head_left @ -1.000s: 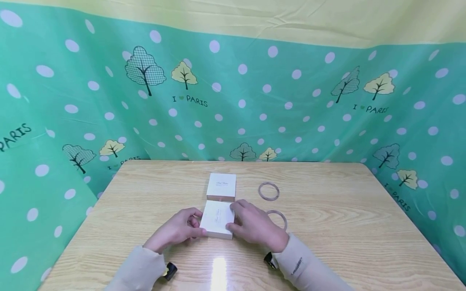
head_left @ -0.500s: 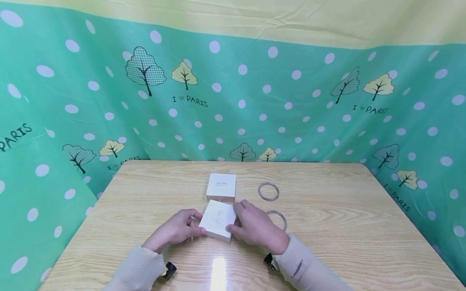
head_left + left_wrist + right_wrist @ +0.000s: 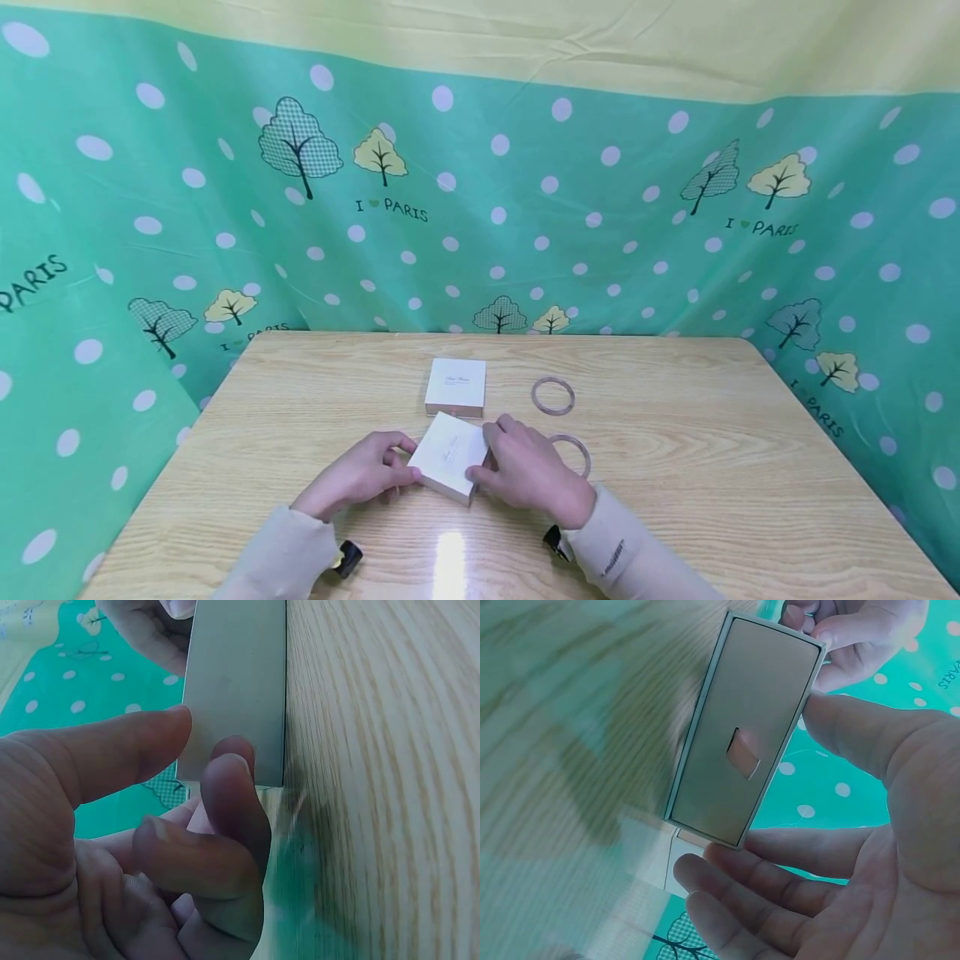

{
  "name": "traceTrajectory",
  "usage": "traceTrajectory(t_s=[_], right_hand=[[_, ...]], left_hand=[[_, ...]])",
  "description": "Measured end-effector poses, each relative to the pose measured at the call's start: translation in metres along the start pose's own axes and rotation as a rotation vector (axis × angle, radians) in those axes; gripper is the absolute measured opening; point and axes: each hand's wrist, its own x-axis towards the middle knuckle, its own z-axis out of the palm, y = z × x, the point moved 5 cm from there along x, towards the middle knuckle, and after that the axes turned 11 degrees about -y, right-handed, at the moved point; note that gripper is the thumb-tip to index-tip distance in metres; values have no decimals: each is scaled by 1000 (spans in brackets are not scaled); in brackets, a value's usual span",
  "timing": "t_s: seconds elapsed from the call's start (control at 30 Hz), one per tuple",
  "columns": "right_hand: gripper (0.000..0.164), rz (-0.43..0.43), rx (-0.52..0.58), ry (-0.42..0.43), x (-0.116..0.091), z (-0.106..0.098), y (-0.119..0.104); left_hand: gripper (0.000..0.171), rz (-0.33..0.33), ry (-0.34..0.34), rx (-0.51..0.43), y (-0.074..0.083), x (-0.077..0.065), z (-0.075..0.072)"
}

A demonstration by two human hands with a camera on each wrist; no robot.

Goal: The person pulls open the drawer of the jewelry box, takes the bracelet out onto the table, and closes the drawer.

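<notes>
A white drawer-style gift box [image 3: 450, 457] with small print on top sits between both hands, turned at an angle on the table. In the right wrist view, its pinkish drawer front [image 3: 720, 780] shows a small ribbon tab [image 3: 743, 754]. My left hand [image 3: 367, 471] holds the box's left corner, thumb at the top edge and a curled finger against the side [image 3: 232, 682]. My right hand [image 3: 528, 471] grips the right side, thumb and fingers at opposite ends of the drawer face. A second white box [image 3: 456, 385] lies just behind.
Two pale purple bangles lie to the right: the far bangle [image 3: 535, 395] in full view, the nearer bangle [image 3: 587, 457] partly hidden by the right hand. Beneath everything is a wood-grain table [image 3: 675, 417], with a green dotted curtain [image 3: 615, 217] behind it.
The near box has turned clockwise as seen from above, from square with the far box to a slant. Both hands stay almost in place; the far box and bangles have not moved.
</notes>
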Motion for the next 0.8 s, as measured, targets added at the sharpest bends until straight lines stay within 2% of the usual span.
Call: traceTrajectory(t_s=[0.33,0.6,0.8], right_hand=[[44,4,-3,19,-2,0,-1],[41,8,5,21,-4,-1,-1],[46,26,18,-9,-4,0,-1]], left_hand=[[36,-34,14,-6,-1,1,1],[36,-16,41,5,-2,3,2],[37,-14,74,0,-1,3,2]])
